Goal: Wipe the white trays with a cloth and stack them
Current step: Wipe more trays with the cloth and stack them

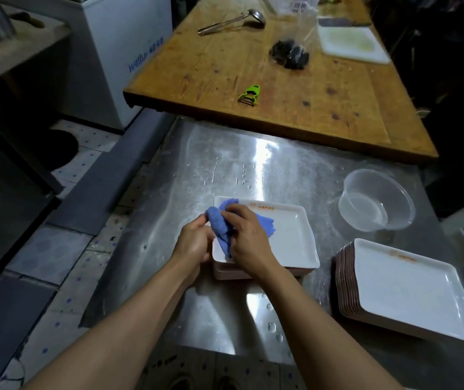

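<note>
Wet steel counter (225, 164) reflecting overhead light; wooden table (253, 66) behind; tiled floor (56, 249) left

There are two hands, a left hand (194, 243) and a right hand (246, 237). There is one blue cloth (222, 223). There are two piles of white trays: a small pile (290, 237) and a tall pile (411, 288); how many trays are in each is hard to tell. There is one clear bowl (377, 201), one green peeler (250, 94), one ladle (233, 21), one white cutting board (351, 43) and one cleaver (343, 22).
</note>
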`<state>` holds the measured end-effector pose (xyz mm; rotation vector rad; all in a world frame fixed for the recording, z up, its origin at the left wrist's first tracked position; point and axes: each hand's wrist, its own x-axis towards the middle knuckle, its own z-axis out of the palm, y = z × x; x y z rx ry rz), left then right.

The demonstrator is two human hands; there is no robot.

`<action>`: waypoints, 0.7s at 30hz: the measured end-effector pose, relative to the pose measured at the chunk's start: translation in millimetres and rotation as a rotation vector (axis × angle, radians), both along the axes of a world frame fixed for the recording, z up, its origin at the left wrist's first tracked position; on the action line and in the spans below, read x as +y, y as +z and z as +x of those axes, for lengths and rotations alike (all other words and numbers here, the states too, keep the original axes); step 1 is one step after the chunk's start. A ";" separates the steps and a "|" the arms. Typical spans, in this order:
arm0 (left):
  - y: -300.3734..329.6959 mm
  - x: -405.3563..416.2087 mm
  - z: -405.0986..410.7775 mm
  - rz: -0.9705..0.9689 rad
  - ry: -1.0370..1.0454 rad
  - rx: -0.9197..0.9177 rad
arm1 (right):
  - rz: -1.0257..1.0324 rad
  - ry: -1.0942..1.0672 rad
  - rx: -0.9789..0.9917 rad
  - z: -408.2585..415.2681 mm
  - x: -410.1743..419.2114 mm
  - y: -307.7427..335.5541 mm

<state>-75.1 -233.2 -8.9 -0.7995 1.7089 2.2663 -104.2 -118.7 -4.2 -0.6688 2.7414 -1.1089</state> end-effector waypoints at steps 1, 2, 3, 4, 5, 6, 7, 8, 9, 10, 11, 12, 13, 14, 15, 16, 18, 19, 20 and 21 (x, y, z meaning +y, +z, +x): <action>2.0 1.1 -0.4 0.077 0.012 -0.006 | 0.002 0.023 -0.018 4.7 3.8 0.6; 3.8 2.3 -1.4 0.096 0.027 -0.038 | -0.007 0.030 -0.035 9.8 6.6 1.6; 5.3 3.2 -2.1 0.081 0.053 -0.080 | -0.014 0.027 -0.044 15.3 9.3 2.5; 5.6 4.2 -2.4 0.069 0.080 -0.113 | -0.023 0.032 -0.043 21.5 11.8 2.9; 6.0 5.4 -2.7 0.079 0.100 -0.132 | -0.034 0.041 -0.040 27.6 14.9 3.3; 6.9 7.2 -3.3 0.101 0.128 -0.127 | -0.044 0.053 -0.032 33.6 18.2 3.4; 7.7 9.4 -4.0 0.099 0.156 -0.101 | -0.043 0.063 -0.021 38.7 21.7 3.7; 9.5 11.7 -4.6 0.058 0.172 -0.067 | -0.036 0.069 -0.009 42.5 25.2 3.7; 10.1 13.8 -4.4 -0.013 0.167 -0.038 | -0.017 0.073 0.001 45.5 28.7 4.1; 10.1 16.0 -4.1 -0.092 0.144 -0.023 | 0.004 0.077 0.007 47.5 31.9 4.8; 10.0 17.7 -3.0 -0.161 0.117 -0.026 | 0.024 0.079 0.015 49.2 35.5 5.7; 8.9 19.2 -2.4 -0.211 0.089 -0.038 | 0.040 0.077 0.022 50.7 40.1 6.2; 8.3 19.5 -2.2 -0.244 0.067 -0.054 | 0.052 0.067 0.029 51.4 46.5 6.7; 7.9 19.3 -2.0 -0.266 0.048 -0.069 | 0.059 0.042 0.038 51.6 54.5 7.0; 7.7 18.9 -2.5 -0.281 0.032 -0.079 | 0.068 0.007 0.045 51.2 64.2 6.9; 7.7 18.5 -3.1 -0.288 0.024 -0.084 | 0.077 -0.034 0.054 49.9 75.0 6.4; 8.3 18.4 -5.0 -0.302 0.021 -0.090 | 0.108 -0.126 0.070 46.7 97.5 4.7; 8.4 18.3 -5.5 -0.308 0.022 -0.092 | 0.132 -0.160 0.081 44.7 107.9 3.7; 7.6 18.3 -5.6 -0.312 0.024 -0.091 | 0.155 -0.181 0.092 42.5 117.2 2.3; 6.8 18.3 -5.8 -0.316 0.028 -0.091 | 0.174 -0.187 0.094 39.5 125.0 0.2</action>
